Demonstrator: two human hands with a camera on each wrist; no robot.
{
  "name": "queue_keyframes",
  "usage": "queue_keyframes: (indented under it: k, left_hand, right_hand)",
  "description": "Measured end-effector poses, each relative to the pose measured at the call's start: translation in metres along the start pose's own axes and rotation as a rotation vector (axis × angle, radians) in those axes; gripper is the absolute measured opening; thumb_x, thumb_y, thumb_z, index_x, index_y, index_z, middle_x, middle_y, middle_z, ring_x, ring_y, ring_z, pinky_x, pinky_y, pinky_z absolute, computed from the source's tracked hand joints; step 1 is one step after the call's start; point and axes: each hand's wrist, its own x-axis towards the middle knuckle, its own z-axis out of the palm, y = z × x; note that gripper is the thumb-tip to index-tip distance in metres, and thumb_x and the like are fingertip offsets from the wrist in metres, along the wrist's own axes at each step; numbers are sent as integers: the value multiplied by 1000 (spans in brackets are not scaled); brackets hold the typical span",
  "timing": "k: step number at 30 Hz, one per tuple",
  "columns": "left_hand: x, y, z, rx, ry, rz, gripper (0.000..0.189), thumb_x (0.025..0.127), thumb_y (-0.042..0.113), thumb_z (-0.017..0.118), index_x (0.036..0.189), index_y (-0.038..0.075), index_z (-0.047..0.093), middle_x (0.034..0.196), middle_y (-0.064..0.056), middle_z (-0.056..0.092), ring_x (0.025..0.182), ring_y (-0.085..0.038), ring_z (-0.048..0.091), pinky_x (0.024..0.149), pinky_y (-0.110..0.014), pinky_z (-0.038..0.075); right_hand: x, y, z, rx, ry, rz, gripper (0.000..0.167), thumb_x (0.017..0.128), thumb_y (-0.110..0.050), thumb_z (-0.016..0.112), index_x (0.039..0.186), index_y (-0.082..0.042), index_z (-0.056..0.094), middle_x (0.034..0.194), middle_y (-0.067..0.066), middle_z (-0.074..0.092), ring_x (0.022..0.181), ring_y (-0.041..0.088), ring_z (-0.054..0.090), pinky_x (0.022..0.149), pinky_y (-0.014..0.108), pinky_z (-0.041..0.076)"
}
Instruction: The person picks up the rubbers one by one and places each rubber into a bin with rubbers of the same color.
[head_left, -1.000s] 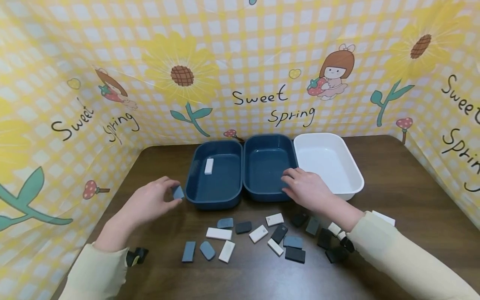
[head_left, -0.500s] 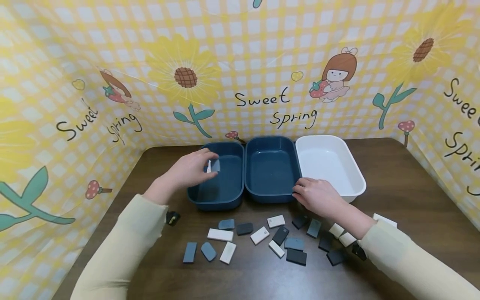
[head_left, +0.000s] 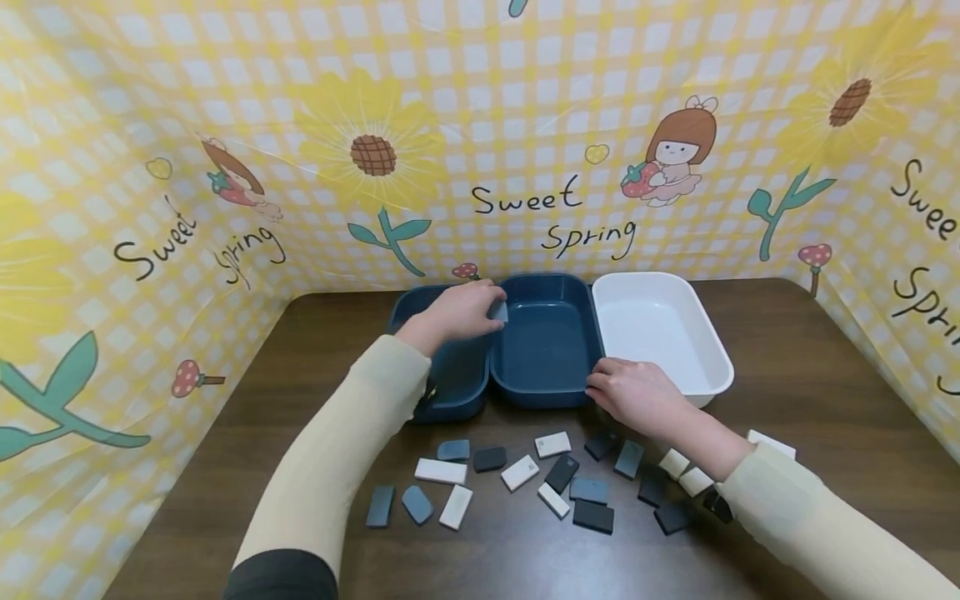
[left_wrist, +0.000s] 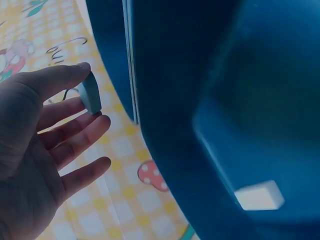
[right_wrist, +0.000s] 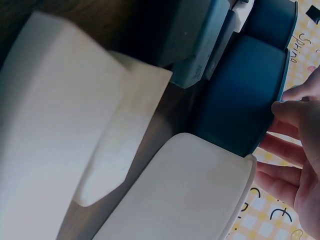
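Note:
My left hand (head_left: 462, 310) pinches a small flat blue-grey block (head_left: 498, 311) between thumb and fingers, above the shared edge of the two dark blue trays. In the left wrist view this block (left_wrist: 90, 94) is held at the fingertips, apart from the trays. A white block (left_wrist: 260, 195) lies inside the left blue tray (head_left: 450, 411); the left arm hides it in the head view. My right hand (head_left: 637, 390) holds the front right rim of the middle blue tray (head_left: 543, 398), with the thumb outside and the fingers behind the rim.
A white tray (head_left: 701, 392) stands right of the blue ones. Several white, black and blue-grey blocks lie in front of the trays, including a long white block (head_left: 441, 471) and a black block (head_left: 592, 516). A patterned cloth (head_left: 525, 108) encloses the table's back and sides.
My left hand has carried the blue-grey block rightward from beside the left tray, across it, toward the middle tray. My right hand has lowered slightly to the middle tray's rim and stayed there.

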Motion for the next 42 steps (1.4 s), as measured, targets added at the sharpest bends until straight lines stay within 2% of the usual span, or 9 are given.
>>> queue_keyframes:
  k: [5,10,12,15,20,25,29,34,42]
  left_hand:
    - [23,16,-1,32,-37,-6,45,94,27,65,133,7,57,117,-8,57,96,-19,54,88,-33,46]
    - [44,23,7,49,-84,-21,39,94,24,66,129,9,60,115,-6,59,98,-19,53,89,-33,45]
    - [50,25,13,84,-108,-22,33,93,23,66,124,10,62,112,-5,61,96,-19,54,87,-32,46]
    - [59,28,22,184,-153,-15,24,95,20,63,117,11,64,111,-4,63,95,-18,56,86,-33,47]
    - [65,32,32,314,-228,-10,24,99,13,54,119,11,65,117,-6,64,104,-20,58,97,-42,43]
    - [71,25,38,368,-280,-20,22,99,13,53,117,13,67,111,-5,66,98,-20,59,102,-45,38]
    - [74,19,42,383,-283,1,22,99,12,53,115,13,67,109,-4,67,95,-18,59,104,-44,36]
    - [76,19,46,392,-284,24,21,98,12,56,115,12,67,108,-4,68,94,-19,59,104,-44,36]
    - [80,18,51,472,-282,7,21,99,16,56,116,15,68,110,-2,68,96,-19,59,99,-42,39]
  right_hand:
    - [-1,1,1,10,11,-7,9,82,-13,78,88,-6,75,79,4,65,67,15,63,59,29,54]
    - [-1,1,1,20,6,-4,11,82,-13,78,89,-5,76,80,5,65,66,15,63,60,29,54]
    - [-1,2,1,25,5,-3,11,82,-13,79,89,-5,76,79,5,65,66,15,63,60,30,55]
    - [-1,3,1,28,8,-3,11,82,-13,79,89,-5,76,80,5,65,66,15,63,61,30,55]
    - [0,3,1,42,15,-3,12,81,-12,79,89,-4,76,80,5,66,66,15,64,61,29,55]
    - [-1,2,1,48,13,-1,13,82,-12,79,91,-3,76,81,6,66,68,16,65,62,30,55]
    - [-2,1,1,40,10,0,13,82,-12,79,91,-4,76,81,5,66,68,15,65,62,30,55]
    - [-3,1,-1,36,-1,7,14,81,-13,79,91,-4,76,82,5,67,69,16,65,63,30,55]
    - [-1,1,1,42,-9,19,14,81,-13,79,92,-4,76,83,5,67,69,16,66,63,31,56]
